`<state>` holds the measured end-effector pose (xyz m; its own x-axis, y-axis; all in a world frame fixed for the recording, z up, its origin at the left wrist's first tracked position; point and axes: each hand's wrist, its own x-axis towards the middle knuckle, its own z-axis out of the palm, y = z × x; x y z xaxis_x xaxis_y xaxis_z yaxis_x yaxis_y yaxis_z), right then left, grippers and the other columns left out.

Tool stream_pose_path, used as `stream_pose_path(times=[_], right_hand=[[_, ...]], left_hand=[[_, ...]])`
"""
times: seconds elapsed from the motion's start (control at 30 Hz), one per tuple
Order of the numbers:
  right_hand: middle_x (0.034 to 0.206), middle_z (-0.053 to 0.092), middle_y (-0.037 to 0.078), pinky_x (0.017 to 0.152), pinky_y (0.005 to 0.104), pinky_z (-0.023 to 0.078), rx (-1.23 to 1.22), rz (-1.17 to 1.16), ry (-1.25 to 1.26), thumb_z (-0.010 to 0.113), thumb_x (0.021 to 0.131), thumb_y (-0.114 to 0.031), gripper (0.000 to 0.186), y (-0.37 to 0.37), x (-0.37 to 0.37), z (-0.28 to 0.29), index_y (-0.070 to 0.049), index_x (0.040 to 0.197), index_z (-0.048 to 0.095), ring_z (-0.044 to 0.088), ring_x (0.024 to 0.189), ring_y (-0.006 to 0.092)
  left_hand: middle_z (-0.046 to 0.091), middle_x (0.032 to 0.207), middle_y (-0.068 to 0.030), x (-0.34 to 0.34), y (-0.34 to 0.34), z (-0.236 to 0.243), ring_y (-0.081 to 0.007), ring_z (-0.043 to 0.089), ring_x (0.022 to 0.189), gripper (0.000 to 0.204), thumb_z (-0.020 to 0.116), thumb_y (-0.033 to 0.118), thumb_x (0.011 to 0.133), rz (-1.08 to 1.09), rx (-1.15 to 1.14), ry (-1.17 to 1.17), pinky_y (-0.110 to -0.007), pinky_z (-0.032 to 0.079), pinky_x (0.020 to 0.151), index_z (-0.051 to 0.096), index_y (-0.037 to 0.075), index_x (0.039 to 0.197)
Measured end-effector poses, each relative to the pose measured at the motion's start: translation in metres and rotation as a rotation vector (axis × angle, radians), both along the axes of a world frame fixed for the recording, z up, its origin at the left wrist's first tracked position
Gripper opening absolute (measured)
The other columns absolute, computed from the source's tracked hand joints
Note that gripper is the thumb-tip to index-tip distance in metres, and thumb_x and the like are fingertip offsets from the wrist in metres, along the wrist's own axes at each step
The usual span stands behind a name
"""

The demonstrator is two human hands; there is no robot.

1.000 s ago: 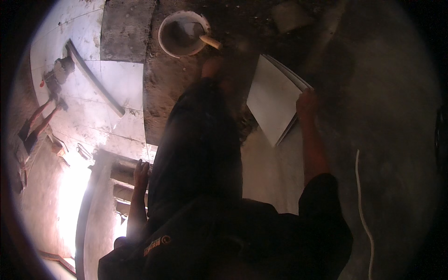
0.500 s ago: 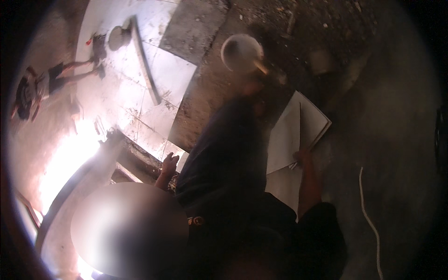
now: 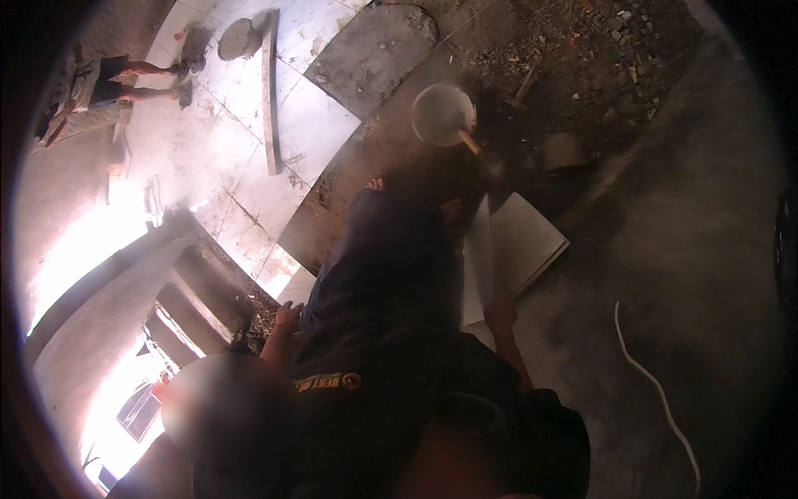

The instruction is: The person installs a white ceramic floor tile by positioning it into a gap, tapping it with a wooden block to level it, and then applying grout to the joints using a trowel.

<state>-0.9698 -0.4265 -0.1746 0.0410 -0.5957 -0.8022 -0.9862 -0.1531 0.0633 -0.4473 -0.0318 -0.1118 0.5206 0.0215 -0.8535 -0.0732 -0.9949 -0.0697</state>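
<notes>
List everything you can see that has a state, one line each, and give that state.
Right hand: closed at the lower edge of the front tile
Front tile: tilted away from the tiles beside it
Other white tiles: close together, tilted
Left hand: fingers curled; grip unclear
Bucket: upright, uncovered
Wooden handle: jutting over the bucket's rim
Long bar: lying on dirt-marked floor tiles
Pale cord: uncoiled, curving
</notes>
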Motion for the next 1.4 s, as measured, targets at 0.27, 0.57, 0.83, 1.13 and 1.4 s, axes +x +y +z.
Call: stream_pose_path(times=[0.27,0.57,0.83,1.13,1.4], right_hand=[[0.097,0.071,0.022,0.082,0.054,0.053,-0.008,0.205,-0.149,0.056,0.092,-0.034,0.033,-0.059,0.105,0.16,-0.005,0.098,0.07,0.068,0.095,0.0424],[0.086,0.071,0.02,0.077,0.0504,0.053,-0.241,0.495,-0.221,0.065,0.089,-0.035,0.036,-0.132,0.274,0.282,0.001,0.092,0.07,0.069,0.084,0.0398],[0.081,0.07,0.014,0.066,0.0394,0.053,-0.193,0.037,-0.521,0.067,0.09,-0.032,0.035,-0.114,0.395,0.473,0.002,0.1,0.071,0.067,0.072,0.0246],[0.08,0.07,0.011,0.068,0.0347,0.05,-0.481,0.202,-0.681,0.069,0.091,-0.03,0.034,-0.061,0.437,0.579,0.003,0.098,0.07,0.063,0.071,0.0184],[0.072,0.059,0.003,0.062,0.0293,0.042,-0.646,0.472,-0.573,0.071,0.091,-0.023,0.023,-0.058,0.518,0.648,-0.002,0.088,0.065,0.052,0.067,0.0105]], left_hand=[[0.059,0.12,-0.0258,0.046,-0.017,-0.076,-0.0374,0.056,0.113,0.069,0.067,0.046,0.09,0.25,-0.256,-0.17,-0.045,0.045,0.095,0.055,-0.005,0.134],[0.07,0.098,-0.0147,0.118,-0.175,-0.141,-0.0299,0.067,0.092,0.06,0.059,0.058,0.093,0.41,-1.016,-0.381,-0.043,0.052,0.078,0.063,0.004,0.119],[0.044,0.15,-0.0172,0.102,-0.332,-0.047,-0.0318,0.046,0.134,0.096,0.034,0.082,0.09,0.837,-0.877,0.448,-0.045,0.039,0.108,0.038,0.01,0.153],[0.025,0.165,-0.0157,0.108,-0.424,0.086,-0.0396,0.023,0.151,0.107,0.021,0.087,0.089,1.435,-1.425,1.31,-0.058,0.014,0.122,0.022,0.007,0.16],[0.025,0.165,-0.0162,0.095,-0.423,0.16,-0.0378,0.024,0.15,0.11,0.022,0.09,0.086,1.479,-1.53,1.346,-0.057,0.018,0.121,0.022,0.008,0.16]])
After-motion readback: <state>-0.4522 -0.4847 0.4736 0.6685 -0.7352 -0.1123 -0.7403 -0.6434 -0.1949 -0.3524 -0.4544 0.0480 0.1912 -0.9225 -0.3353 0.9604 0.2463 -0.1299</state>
